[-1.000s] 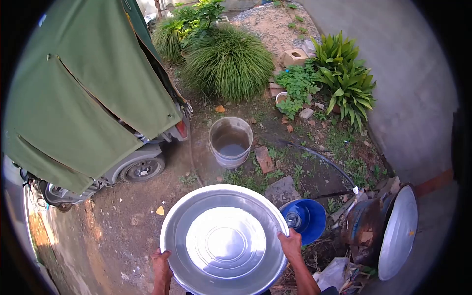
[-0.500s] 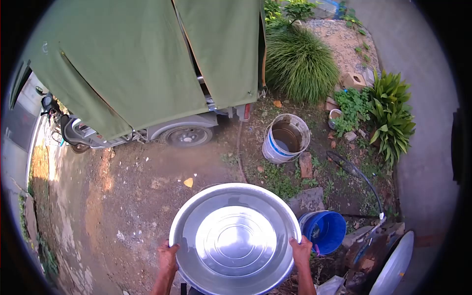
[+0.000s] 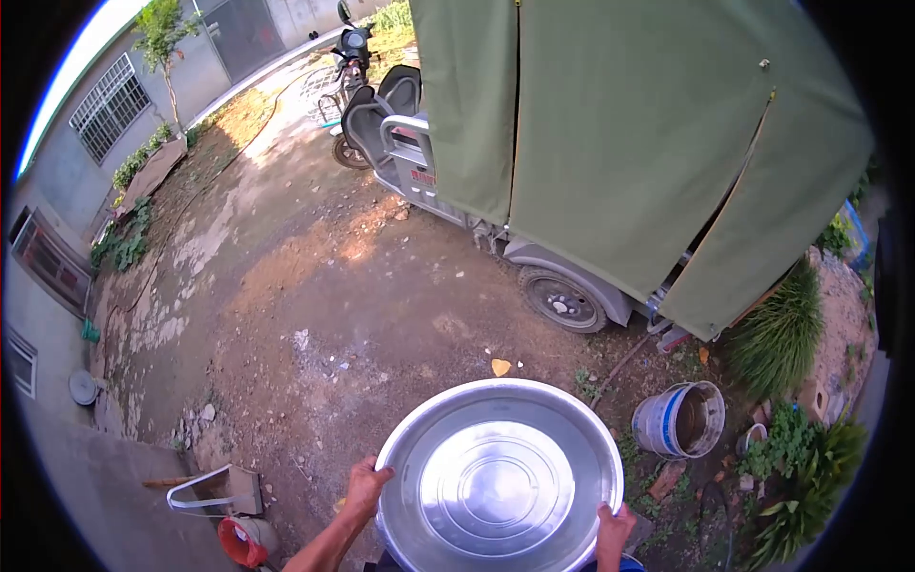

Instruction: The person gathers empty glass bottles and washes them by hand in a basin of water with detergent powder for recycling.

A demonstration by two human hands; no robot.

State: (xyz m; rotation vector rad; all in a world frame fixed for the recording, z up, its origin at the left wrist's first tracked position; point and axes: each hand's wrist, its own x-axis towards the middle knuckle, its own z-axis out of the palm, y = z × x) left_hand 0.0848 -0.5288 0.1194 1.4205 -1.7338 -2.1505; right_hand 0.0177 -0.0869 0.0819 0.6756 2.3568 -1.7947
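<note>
While you stand over the bare dirt ground point(image 3: 315, 400), both your hands are on the wide metal basin point(image 3: 498, 491), which is in front of you at the bottom of the view, its open side facing up. Your left hand point(image 3: 365, 486) has its fingers clamped on the left rim, the thumb over the edge, and your right hand point(image 3: 615, 529) is clamped on the right rim in the same manner. The basin's bottom shines brightly, so you cannot tell whether it holds water. Just beyond the basin a yellow leaf point(image 3: 500, 367) lies on the dirt. Farther off is a vehicle draped in a green canvas cover point(image 3: 629, 133), its rear wheel point(image 3: 562, 300) resting on the ground. To the right of the basin are a whitish bucket point(image 3: 656, 421) with a blue band and, beyond it, a grassy plant point(image 3: 780, 329); well apart on your left is a pail with a red rim point(image 3: 243, 545)
</note>
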